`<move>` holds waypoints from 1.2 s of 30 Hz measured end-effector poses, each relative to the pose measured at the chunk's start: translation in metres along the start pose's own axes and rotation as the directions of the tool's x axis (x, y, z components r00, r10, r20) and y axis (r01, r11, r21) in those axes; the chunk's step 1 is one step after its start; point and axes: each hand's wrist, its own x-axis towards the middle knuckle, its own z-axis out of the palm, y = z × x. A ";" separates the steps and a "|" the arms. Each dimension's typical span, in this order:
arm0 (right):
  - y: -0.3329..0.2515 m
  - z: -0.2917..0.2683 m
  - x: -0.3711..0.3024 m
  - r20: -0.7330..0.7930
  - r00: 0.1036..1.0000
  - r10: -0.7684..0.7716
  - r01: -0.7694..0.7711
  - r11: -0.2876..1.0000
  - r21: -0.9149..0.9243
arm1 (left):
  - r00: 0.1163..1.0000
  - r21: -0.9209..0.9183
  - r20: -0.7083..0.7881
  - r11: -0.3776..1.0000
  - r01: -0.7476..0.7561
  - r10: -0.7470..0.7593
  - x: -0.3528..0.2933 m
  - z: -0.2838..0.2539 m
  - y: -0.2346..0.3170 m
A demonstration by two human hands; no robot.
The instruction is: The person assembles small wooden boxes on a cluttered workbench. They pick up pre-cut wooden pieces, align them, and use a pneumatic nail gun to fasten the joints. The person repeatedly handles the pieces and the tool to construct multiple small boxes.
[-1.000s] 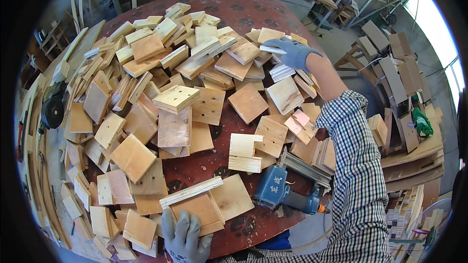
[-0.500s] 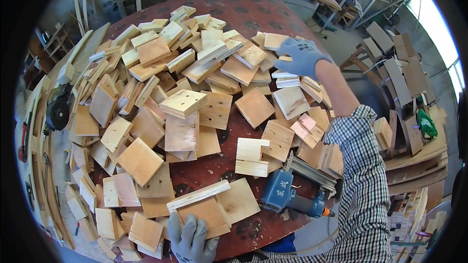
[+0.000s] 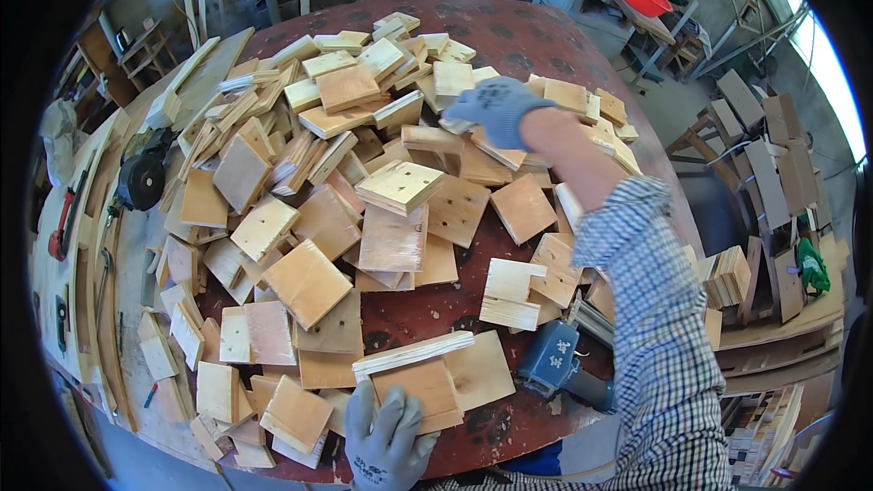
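Observation:
My left hand (image 3: pixel 386 441), in a grey glove, lies at the near edge of the table with its fingers spread. The fingertips rest against the near side of a square plywood piece (image 3: pixel 423 393). A pale wooden strip (image 3: pixel 414 355) lies along that piece's far edge, and another flat board (image 3: pixel 480 371) sits beside it on the right. My right hand (image 3: pixel 496 112), gloved too, reaches far over the pile of wooden pieces (image 3: pixel 309 286). Its fingers are bent down and closed on a wooden block (image 3: pixel 433 139); the fingertips are partly hidden.
A blue nail gun (image 3: pixel 551 359) lies right of the boards, partly under my right sleeve. The dark red tabletop (image 3: pixel 409 314) shows between the pieces. At the left are a black tape roll (image 3: pixel 143 180), long strips and a red-handled tool (image 3: pixel 64 225). More boards (image 3: pixel 764 173) stand at the right.
My right hand has moved left across the pile, from its right side to the blocks at its far middle. The view has shifted, and my left hand stays by the same piece.

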 end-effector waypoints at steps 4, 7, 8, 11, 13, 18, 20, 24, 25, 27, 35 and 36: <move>0.024 0.010 -0.034 -0.117 0.989 -0.091 0.102 0.990 0.096 | 0.999 -0.003 -0.008 0.999 0.043 -0.043 -0.003 0.000 0.000; 0.040 0.000 -0.050 -0.172 0.980 -0.095 0.097 0.995 0.003 | 1.000 0.005 0.001 1.000 0.025 -0.025 -0.002 0.000 -0.001; 0.047 -0.003 -0.050 -0.191 0.976 -0.105 0.097 0.994 -0.049 | 0.999 0.011 0.028 0.999 0.043 -0.043 -0.001 0.000 0.001; 0.055 -0.032 -0.056 -0.017 0.998 -0.062 0.061 0.998 -0.013 | 0.996 0.015 0.062 0.998 0.055 -0.056 0.001 -0.002 0.001; 0.060 -0.027 -0.061 0.097 0.995 -0.007 0.016 0.995 -0.097 | 1.000 -0.005 0.020 1.000 0.017 -0.017 -0.001 0.000 -0.001; 0.051 -0.015 -0.075 0.118 0.991 0.057 -0.043 0.992 -0.116 | 0.999 -0.031 -0.028 0.999 0.020 -0.020 -0.003 0.002 -0.002; 0.042 -0.026 -0.078 0.278 0.939 0.204 -0.190 0.979 -0.078 | 0.999 -0.024 -0.004 0.999 0.032 -0.032 0.000 0.001 0.000; -0.029 -0.062 -0.053 0.404 0.891 0.207 -0.216 0.976 -0.023 | 0.993 0.043 0.053 0.994 0.104 -0.106 0.002 -0.006 0.003; -0.034 -0.050 -0.048 0.231 0.972 0.046 -0.084 0.985 0.154 | 0.994 0.025 0.046 0.994 0.102 -0.103 0.003 -0.005 0.004; -0.059 -0.026 -0.027 -0.060 0.989 -0.134 0.146 0.889 0.434 | 0.996 -0.008 0.035 0.996 0.087 -0.086 0.006 -0.006 0.005; -0.160 -0.018 0.011 -0.062 0.932 -0.356 0.361 0.916 0.173 | 0.997 -0.045 0.050 0.997 0.055 -0.053 0.009 -0.008 -0.001; -0.156 -0.023 0.015 -0.007 0.918 -0.397 0.393 0.907 0.155 | 0.997 -0.042 0.050 0.997 0.068 -0.066 0.007 -0.008 -0.002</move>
